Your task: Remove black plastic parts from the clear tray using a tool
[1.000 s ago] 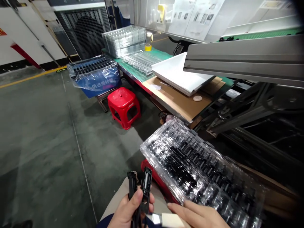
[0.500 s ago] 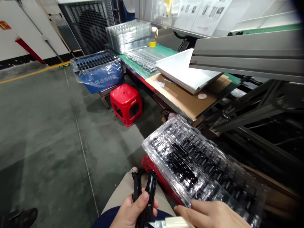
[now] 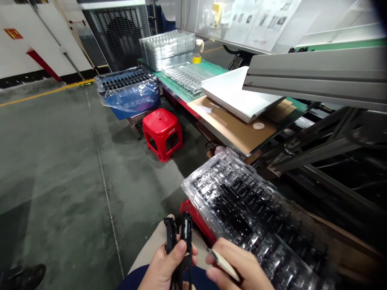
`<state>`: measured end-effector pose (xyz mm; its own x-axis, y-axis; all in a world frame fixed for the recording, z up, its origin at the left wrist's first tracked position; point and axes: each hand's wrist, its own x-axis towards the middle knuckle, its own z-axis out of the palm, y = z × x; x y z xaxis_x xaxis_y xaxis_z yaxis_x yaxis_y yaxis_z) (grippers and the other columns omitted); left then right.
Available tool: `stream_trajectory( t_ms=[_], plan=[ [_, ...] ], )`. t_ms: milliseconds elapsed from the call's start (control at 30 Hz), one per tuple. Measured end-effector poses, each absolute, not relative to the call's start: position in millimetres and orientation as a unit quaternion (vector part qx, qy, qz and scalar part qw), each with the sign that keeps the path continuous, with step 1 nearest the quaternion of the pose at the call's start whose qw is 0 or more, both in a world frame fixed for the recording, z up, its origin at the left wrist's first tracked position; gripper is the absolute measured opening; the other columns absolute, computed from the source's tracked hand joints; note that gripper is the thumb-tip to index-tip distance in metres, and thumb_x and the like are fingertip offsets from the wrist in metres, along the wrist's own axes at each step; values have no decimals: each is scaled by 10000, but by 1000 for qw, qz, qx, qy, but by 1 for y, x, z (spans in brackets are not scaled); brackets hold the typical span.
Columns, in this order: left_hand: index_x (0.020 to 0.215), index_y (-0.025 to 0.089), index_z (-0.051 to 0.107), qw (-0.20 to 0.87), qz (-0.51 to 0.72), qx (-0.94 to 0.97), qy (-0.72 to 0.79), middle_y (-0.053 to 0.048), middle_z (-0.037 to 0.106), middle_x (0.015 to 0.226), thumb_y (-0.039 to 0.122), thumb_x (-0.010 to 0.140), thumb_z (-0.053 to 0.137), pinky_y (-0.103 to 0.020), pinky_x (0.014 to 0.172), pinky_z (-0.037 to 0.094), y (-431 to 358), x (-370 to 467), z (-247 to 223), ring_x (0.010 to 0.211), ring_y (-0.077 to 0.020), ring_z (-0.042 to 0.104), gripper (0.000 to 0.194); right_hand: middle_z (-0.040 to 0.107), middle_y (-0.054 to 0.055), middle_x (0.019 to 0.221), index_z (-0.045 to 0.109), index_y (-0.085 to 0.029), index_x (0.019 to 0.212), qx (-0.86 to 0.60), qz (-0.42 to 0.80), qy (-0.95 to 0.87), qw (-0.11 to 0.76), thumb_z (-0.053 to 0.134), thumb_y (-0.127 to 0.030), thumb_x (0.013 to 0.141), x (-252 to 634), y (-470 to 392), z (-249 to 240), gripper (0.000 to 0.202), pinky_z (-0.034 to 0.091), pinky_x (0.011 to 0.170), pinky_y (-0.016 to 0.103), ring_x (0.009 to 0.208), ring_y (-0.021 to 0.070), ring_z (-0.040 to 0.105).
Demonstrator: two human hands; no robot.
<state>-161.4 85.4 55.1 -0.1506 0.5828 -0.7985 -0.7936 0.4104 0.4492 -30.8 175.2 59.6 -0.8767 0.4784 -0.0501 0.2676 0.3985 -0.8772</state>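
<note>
The left hand's (image 3: 165,269) grip closes around two black connector parts (image 3: 178,235), which stand upright above the thumb. Just to their right, the right hand (image 3: 234,268) pinches a small flat blade (image 3: 222,262). A clear tray of black parts (image 3: 242,209) lies right of both grips, touching the right hand.

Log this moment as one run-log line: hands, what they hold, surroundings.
left hand: grips two black connectors | right hand: holds small blade tool | clear parts tray: beside right hand | red stool: on floor
</note>
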Motion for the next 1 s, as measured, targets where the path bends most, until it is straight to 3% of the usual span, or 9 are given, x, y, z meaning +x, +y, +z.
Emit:
stream_trajectory(
  t_ms=[100, 300, 400, 567, 633, 733, 867, 1000],
  plan=[
    [657, 115, 532, 598, 569, -90, 557, 26, 497, 410, 374, 503, 666, -160, 297, 343, 88, -155, 55, 295, -71, 427, 329, 486, 39, 709, 557, -163, 796, -205, 554, -796, 130, 473, -268, 702, -45, 165, 56, 164, 407, 537, 193, 615, 112, 500],
    [708, 125, 530, 527, 595, -95, 599, -11, 580, 526, 320, 457, 705, -184, 400, 405, 89, -150, 45, 442, -113, 513, 363, 474, 38, 639, 543, -160, 724, -221, 379, -858, 266, 399, -141, 715, -52, 151, 32, 145, 367, 445, 198, 520, 103, 466],
    [739, 119, 531, 522, 599, -104, 598, -23, 592, 602, 303, 517, 675, -202, 456, 435, 91, -154, 44, 501, -118, 528, 322, 451, 28, 608, 509, -151, 709, -224, 376, -842, 315, 382, -142, 727, -48, 147, 23, 128, 357, 445, 197, 501, 96, 454],
    [835, 126, 498, 501, 578, -169, 622, -69, 611, 728, 117, 658, 544, -233, 468, 472, 99, -164, 58, 633, -159, 573, 183, 430, -35, 467, 405, -177, 552, -311, 439, -822, 184, 426, -254, 738, -28, 149, -3, 203, 326, 384, 166, 411, 73, 423],
    [853, 102, 492, 477, 566, -188, 646, -96, 607, 765, 70, 667, 518, -232, 470, 480, 101, -168, 61, 631, -153, 576, 190, 519, -18, 589, 461, -181, 702, -383, 429, -804, 149, 413, -261, 746, -15, 161, -21, 103, 391, 473, 169, 522, 93, 493],
    [856, 79, 484, 484, 549, -194, 653, -82, 596, 686, 61, 661, 527, -233, 468, 478, 103, -171, 61, 555, -131, 565, 200, 545, 34, 831, 431, -177, 953, -488, 380, -772, 148, 373, -273, 764, 10, 197, -51, 219, 423, 638, 232, 729, 134, 520],
    [915, 121, 454, 522, 545, -197, 626, -34, 559, 663, 52, 625, 569, -285, 481, 484, 102, -168, 55, 548, -129, 547, 320, 509, 67, 867, 490, -135, 882, -596, 280, -739, 142, 364, -314, 775, 38, 255, -91, 244, 403, 661, 307, 752, 154, 494],
    [889, 100, 461, 553, 532, -169, 619, -16, 529, 604, 72, 570, 627, -271, 498, 475, 97, -166, 48, 505, -101, 501, 360, 489, 30, 857, 491, -140, 853, -626, 230, -740, 90, 421, -309, 758, 47, 282, -118, 206, 404, 595, 288, 678, 112, 478]
  ],
)
